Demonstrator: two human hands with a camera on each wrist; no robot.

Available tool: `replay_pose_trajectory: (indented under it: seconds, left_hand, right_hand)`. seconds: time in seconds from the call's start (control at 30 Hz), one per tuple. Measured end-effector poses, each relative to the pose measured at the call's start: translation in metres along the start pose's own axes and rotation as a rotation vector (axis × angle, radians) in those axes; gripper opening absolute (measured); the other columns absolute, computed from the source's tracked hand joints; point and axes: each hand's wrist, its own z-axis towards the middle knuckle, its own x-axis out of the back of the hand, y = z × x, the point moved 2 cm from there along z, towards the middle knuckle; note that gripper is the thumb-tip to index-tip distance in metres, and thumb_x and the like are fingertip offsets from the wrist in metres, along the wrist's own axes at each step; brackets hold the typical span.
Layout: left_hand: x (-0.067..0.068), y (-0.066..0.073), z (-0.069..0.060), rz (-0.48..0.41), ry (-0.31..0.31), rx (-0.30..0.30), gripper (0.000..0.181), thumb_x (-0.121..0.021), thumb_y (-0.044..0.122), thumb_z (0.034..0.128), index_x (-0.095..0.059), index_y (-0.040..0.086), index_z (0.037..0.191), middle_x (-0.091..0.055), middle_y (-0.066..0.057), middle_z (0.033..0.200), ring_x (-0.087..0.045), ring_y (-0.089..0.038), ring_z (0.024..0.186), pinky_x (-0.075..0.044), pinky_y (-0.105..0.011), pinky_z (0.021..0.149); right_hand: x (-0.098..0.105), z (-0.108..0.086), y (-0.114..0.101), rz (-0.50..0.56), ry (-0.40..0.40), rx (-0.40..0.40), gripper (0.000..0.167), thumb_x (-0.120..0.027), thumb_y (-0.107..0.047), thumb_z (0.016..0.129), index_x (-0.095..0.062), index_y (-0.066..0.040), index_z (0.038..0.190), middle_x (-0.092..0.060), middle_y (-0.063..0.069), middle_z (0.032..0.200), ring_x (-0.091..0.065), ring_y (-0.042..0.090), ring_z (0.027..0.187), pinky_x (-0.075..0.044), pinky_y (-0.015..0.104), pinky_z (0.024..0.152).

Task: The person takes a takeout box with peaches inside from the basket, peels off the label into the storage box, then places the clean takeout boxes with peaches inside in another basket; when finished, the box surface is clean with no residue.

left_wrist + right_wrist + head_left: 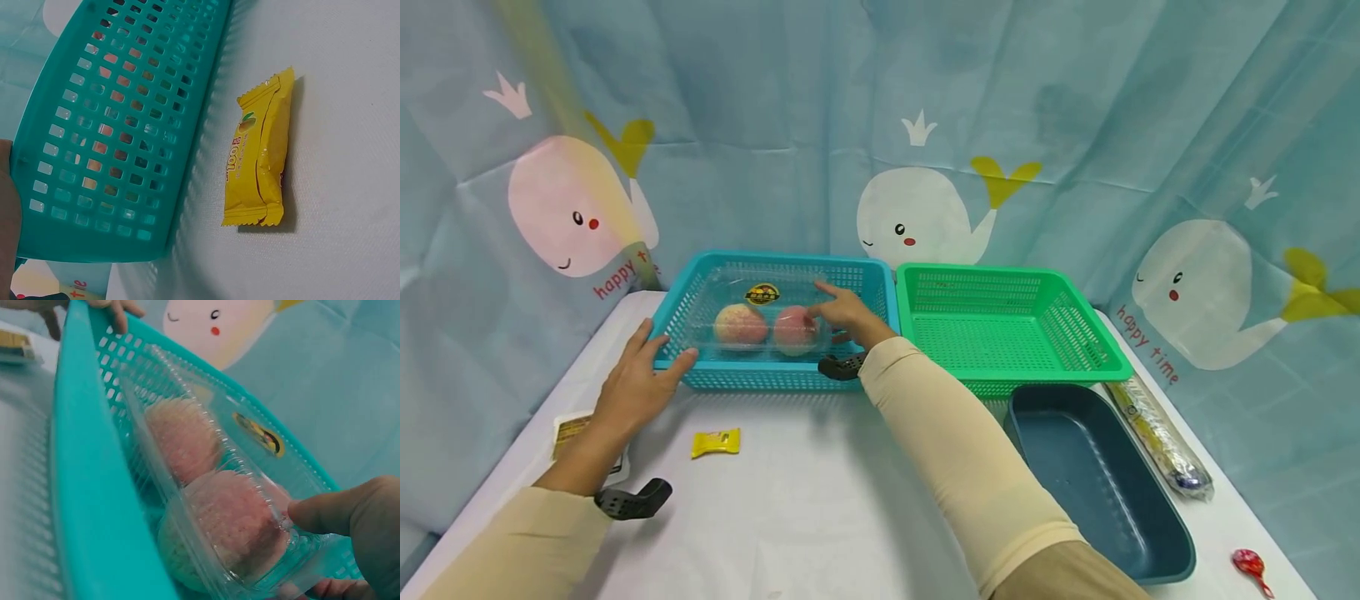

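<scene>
A blue mesh basket (pixel 760 377) stands against the curtain with a clear plastic clamshell box (pixel 181 487) inside. Two pink-yellow peaches (pixel 741 323) show through the box, which bears a black-and-gold sticker (pixel 762 293). My right hand (pixel 850 315) pinches the box's right end, thumb (pixel 325 512) on top and fingers lower, partly hidden. At the basket's front left corner, my left hand (pixel 638 383) holds the rim, with fingertips (pixel 117 315) over the inner side. A yellow snack packet (pixel 259 153) lies on the table in front of the basket.
Right of the blue basket is a green mesh basket (pixel 1000 373). A dark blue tub (pixel 1097 475) stands before it, beside a long clear-wrapped package (pixel 1161 437). A red-wrapped lollipop (pixel 1249 562) lies near the right edge. Beneath my left forearm lies a partly hidden packet (pixel 568 429).
</scene>
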Motion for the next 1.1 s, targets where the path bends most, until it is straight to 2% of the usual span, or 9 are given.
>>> replay_pose_trajectory:
  seconds: [0.23, 0.33, 0.43, 0.47, 0.6, 0.7, 0.83, 0.93, 1.1]
  left_hand:
    - [-0.002, 0.000, -0.002, -0.003, 0.005, 0.008, 0.085, -0.039, 0.058, 0.0970, -0.025, -0.009, 0.146, 0.006, -0.018, 0.159, -0.009, -0.053, 0.137, -0.020, -0.076, 0.094]
    - [-0.001, 0.000, -0.001, 0.001, 0.009, 0.006, 0.084, -0.038, 0.058, 0.0971, -0.024, -0.008, 0.147, 0.006, -0.018, 0.159, -0.009, -0.054, 0.136, -0.019, -0.076, 0.094]
    - [0.000, 0.000, 0.001, 0.002, 0.008, 0.006, 0.085, -0.038, 0.059, 0.0970, -0.023, -0.007, 0.148, 0.007, -0.018, 0.159, -0.008, -0.054, 0.136, -0.018, -0.076, 0.094]
    - [0.000, 0.000, 0.001, 0.002, 0.008, 0.006, 0.085, -0.038, 0.059, 0.0969, -0.023, -0.007, 0.148, 0.007, -0.018, 0.159, -0.008, -0.054, 0.136, -0.018, -0.076, 0.094]
    - [-0.002, 0.000, 0.001, 0.000, 0.004, 0.017, 0.086, -0.038, 0.059, 0.0965, -0.023, -0.008, 0.147, 0.007, -0.019, 0.158, -0.008, -0.054, 0.136, -0.020, -0.077, 0.093]
    - [-0.002, -0.001, 0.002, -0.003, 0.002, 0.019, 0.086, -0.038, 0.060, 0.0963, -0.023, -0.008, 0.147, 0.007, -0.019, 0.158, -0.008, -0.054, 0.136, -0.020, -0.077, 0.092]
    - [-0.004, -0.002, 0.003, -0.006, -0.002, 0.023, 0.087, -0.038, 0.061, 0.0960, -0.023, -0.008, 0.147, 0.007, -0.019, 0.158, -0.008, -0.054, 0.136, -0.020, -0.076, 0.093]
    - [-0.004, -0.002, 0.002, -0.005, 0.003, 0.026, 0.087, -0.038, 0.061, 0.0959, -0.023, -0.008, 0.147, 0.007, -0.019, 0.158, -0.008, -0.054, 0.136, -0.019, -0.077, 0.093]
    - [-0.002, -0.001, 0.001, -0.004, 0.017, 0.011, 0.086, -0.039, 0.060, 0.0964, -0.025, -0.009, 0.146, 0.005, -0.020, 0.158, -0.010, -0.054, 0.136, -0.018, -0.076, 0.095]
  right_hand:
    - [0.000, 0.000, 0.001, 0.210, 0.030, 0.060, 0.063, -0.070, -0.006, 0.085, -0.052, -0.028, 0.141, -0.039, 0.006, 0.148, -0.055, 0.031, 0.110, -0.053, 0.045, 0.078]
    - [0.002, -0.001, -0.006, 0.301, 0.037, 0.112, 0.061, -0.067, -0.004, 0.085, -0.054, -0.027, 0.139, -0.043, 0.006, 0.144, -0.055, 0.018, 0.067, -0.048, 0.037, 0.060]
    - [0.006, -0.006, -0.013, 0.371, 0.048, 0.156, 0.060, -0.064, -0.002, 0.085, -0.053, -0.024, 0.140, -0.057, 0.009, 0.126, -0.028, 0.014, 0.043, -0.032, 0.034, 0.045]
    - [0.008, -0.008, -0.015, 0.391, 0.049, 0.154, 0.060, -0.063, -0.001, 0.085, -0.054, -0.024, 0.139, -0.062, 0.010, 0.117, -0.021, 0.013, 0.041, -0.029, 0.033, 0.043]
    - [0.014, -0.019, -0.016, 0.448, 0.056, 0.157, 0.060, -0.063, 0.000, 0.084, -0.054, -0.023, 0.138, -0.066, 0.011, 0.090, -0.024, 0.012, 0.040, -0.027, 0.029, 0.041]
    - [0.020, -0.026, -0.017, 0.472, 0.062, 0.165, 0.059, -0.063, -0.001, 0.084, -0.055, -0.024, 0.138, -0.059, 0.006, 0.073, -0.026, 0.013, 0.041, -0.026, 0.029, 0.041]
    - [0.030, -0.035, -0.019, 0.507, 0.066, 0.192, 0.060, -0.062, 0.000, 0.083, -0.055, -0.023, 0.137, -0.039, 0.003, 0.054, -0.024, 0.014, 0.041, -0.025, 0.027, 0.040]
    - [0.037, -0.043, -0.022, 0.545, 0.060, 0.215, 0.060, -0.061, 0.003, 0.081, -0.057, -0.022, 0.135, -0.033, 0.001, 0.052, -0.024, 0.014, 0.041, -0.026, 0.026, 0.039]
    - [0.055, -0.067, -0.029, 0.619, 0.048, 0.254, 0.056, -0.059, 0.005, 0.082, -0.060, -0.023, 0.131, -0.041, 0.003, 0.061, -0.026, 0.014, 0.044, -0.030, 0.026, 0.041]
